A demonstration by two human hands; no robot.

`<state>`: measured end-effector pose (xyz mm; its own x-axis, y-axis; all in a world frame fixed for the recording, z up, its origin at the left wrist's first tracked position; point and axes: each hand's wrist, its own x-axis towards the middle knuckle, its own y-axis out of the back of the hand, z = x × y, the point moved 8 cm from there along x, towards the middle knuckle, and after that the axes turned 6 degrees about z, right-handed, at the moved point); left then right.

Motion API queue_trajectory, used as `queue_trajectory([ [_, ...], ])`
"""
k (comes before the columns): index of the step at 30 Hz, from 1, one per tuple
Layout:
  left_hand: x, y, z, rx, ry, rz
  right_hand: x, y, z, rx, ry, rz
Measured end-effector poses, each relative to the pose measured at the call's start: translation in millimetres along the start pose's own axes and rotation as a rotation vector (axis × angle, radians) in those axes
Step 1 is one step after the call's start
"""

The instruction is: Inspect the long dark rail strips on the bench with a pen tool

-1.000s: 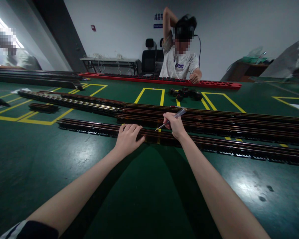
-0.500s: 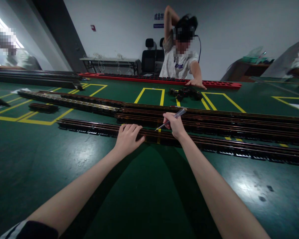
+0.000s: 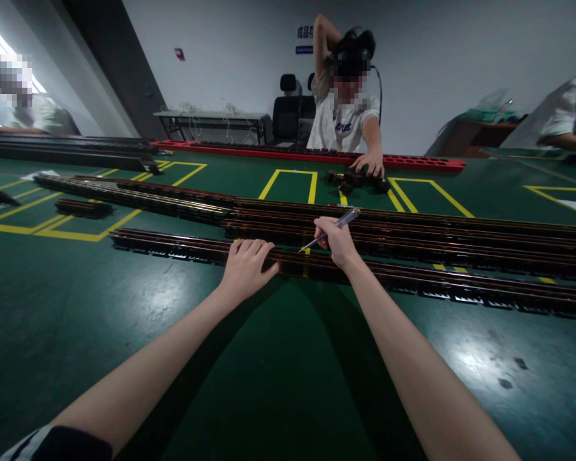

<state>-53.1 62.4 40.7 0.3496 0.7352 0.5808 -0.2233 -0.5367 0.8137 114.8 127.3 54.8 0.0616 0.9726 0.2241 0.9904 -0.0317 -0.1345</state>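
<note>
A long black slotted rail (image 3: 182, 246) with reddish-brown lines along its top lies across the green table in front of me. My left hand (image 3: 249, 261) is closed over it, fingers bent across the far side and thumb at the near side. Pinched like a pen in my right hand (image 3: 336, 242) is a slim screwdriver (image 3: 347, 218) with a clear greyish handle. Its thin shaft slants down to the left, and its tip is over the rail, just right of my left hand. Whether the tip touches the rail, I cannot tell.
Behind the rail lies a bundle of similar black rails (image 3: 436, 234). A short black piece (image 3: 84, 208) is at left. Beyond are dark small parts (image 3: 345, 184) under a co-worker's hand (image 3: 368, 164) and a long red rail (image 3: 427, 163). Yellow tape (image 3: 312, 186) marks the table.
Both my hands and the screwdriver stay in place. Across the table, the co-worker's lowered hand has shifted left and onto the dark small parts.
</note>
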Motion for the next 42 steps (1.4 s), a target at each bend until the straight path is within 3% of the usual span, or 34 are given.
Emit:
queue_trajectory([
  [42, -0.2, 0.6, 0.7, -0.002, -0.005, 0.008, 0.8, 0.7, 1.8, -0.011, 0.008, 0.002],
])
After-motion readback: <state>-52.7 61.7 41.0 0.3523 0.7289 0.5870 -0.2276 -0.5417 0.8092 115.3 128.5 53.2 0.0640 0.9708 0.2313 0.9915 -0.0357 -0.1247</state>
